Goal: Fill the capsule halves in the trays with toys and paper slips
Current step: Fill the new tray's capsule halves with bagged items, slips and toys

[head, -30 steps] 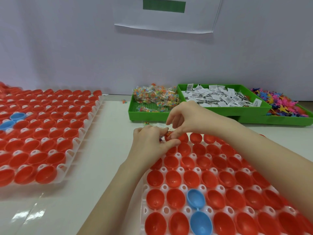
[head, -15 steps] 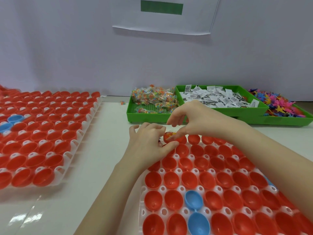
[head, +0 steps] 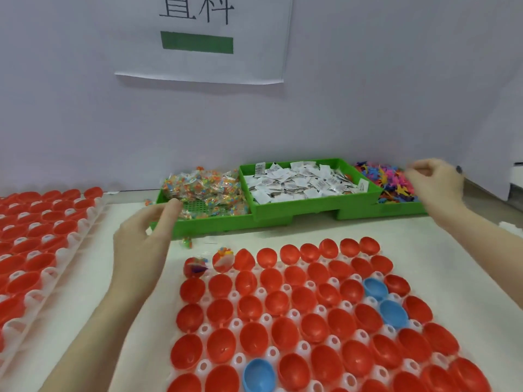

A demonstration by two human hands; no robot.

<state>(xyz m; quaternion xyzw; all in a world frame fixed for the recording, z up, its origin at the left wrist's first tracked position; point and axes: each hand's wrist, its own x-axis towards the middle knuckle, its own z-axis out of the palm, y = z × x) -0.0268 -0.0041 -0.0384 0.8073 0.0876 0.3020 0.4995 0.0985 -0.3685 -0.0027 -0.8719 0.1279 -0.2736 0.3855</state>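
A white tray (head: 304,346) of red capsule halves, with a few blue ones (head: 259,374), lies in front of me. Two halves (head: 195,267) at its far left corner hold toys and paper. Behind it, green bins hold bagged toys (head: 203,188), paper slips (head: 300,181) and loose colourful toys (head: 387,179). My left hand (head: 144,236) hovers open at the front of the bagged-toy bin. My right hand (head: 435,182) is over the loose-toy bin, fingers curled and blurred; nothing shows in it.
A second tray (head: 76,233) of red capsule halves lies at the left. A white wall with a paper sign (head: 203,38) stands behind the bins. A small bagged toy (head: 187,242) lies loose on the table before the bins.
Both hands left the far-left capsule halves. The left hand moved up toward the bagged-toy bin, the right swung far right to the loose-toy bin. The camera tilted up.
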